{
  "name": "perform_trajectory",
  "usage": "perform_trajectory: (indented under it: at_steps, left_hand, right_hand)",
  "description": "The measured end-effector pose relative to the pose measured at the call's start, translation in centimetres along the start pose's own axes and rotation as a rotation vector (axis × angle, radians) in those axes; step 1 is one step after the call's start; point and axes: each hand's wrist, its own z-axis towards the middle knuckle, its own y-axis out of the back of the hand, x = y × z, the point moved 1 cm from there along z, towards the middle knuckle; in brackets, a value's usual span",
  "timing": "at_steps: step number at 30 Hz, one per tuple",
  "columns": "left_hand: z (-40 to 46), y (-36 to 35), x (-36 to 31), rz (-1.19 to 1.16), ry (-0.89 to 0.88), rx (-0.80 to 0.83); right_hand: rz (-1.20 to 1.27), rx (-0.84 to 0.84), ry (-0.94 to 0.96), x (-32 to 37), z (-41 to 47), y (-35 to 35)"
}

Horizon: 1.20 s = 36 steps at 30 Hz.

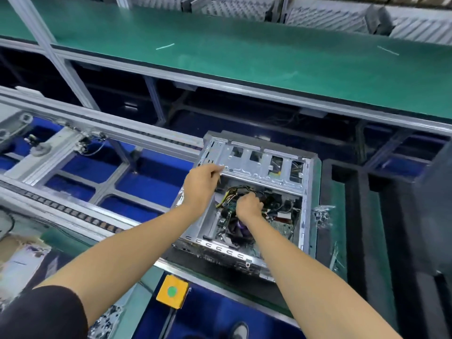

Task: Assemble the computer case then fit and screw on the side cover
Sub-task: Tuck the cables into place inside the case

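Note:
An open grey metal computer case (304,196) lies on its side on a green pallet, its inside facing up. Its drive cage (259,165) spans the far end. A bundle of yellow and black cables (234,192) and a green board fill the inside. My left hand (201,184) hovers at the case's left wall near the cage, fingers pinched on something thin that I cannot make out. My right hand (249,204) is down inside the case, fingers closed on the cable bundle. No side cover can be made out.
Black foam blocks (354,216) stand right of the case, with small bags of screws (322,214) on the pallet's edge. A yellow box with a green button (172,291) sits at the near rail. Conveyor rails (97,133) run left. A green shelf (244,52) lies beyond.

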Motion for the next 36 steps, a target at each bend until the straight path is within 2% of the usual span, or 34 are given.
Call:
perform_trajectory:
  at_steps: [5,8,13,15,17,19,24,30,32,34,36]
  left_hand:
    - [-1.4,-2.3,-0.5,-0.003,0.099,0.077]
    - [-1.6,-3.4,-1.5,0.028,0.171,0.045]
    - [-2.1,-5.5,-3.4,0.343,0.055,0.172]
    - [-1.9,-5.8,-3.3,0.386,0.088,0.18]
    - [-1.3,-5.8,-2.9,0.405,0.12,0.167]
    - [-0.7,-5.5,-2.4,0.427,0.149,0.174]
    - [1.5,-4.8,-0.9,0.378,0.292,0.271]
    - [1.6,-5.3,-0.3,0.475,0.304,0.298]
    - [2.1,-5.3,-0.3,0.439,0.352,0.291]
    - [2.5,-5.4,-0.7,0.403,0.427,0.253]
    - [2.5,-5.8,-1.2,0.407,0.504,0.246]
  right_hand:
    - [0.057,0.267,-0.007,0.5,1.7,1.0]
    - [0.142,0.339,-0.071,1.0,2.5,1.2]
    - [0.469,0.521,-0.195,2.0,2.5,1.0]
    - [0.659,0.527,-0.269,2.5,2.5,1.2]
    - [0.874,0.459,-0.342,2.9,2.9,1.2]
    - [0.946,0.42,-0.389,3.1,2.9,1.2]
    - [1.033,0.251,-0.489,1.5,4.0,0.5]
    - [1.13,0.335,-0.448,1.3,3.9,0.1]
    - [1.071,0.329,-0.441,0.9,4.2,0.2]
    - [1.102,0.318,-0.527,1.5,4.2,0.6]
    - [1.103,0.272,-0.533,1.8,4.3,0.5]
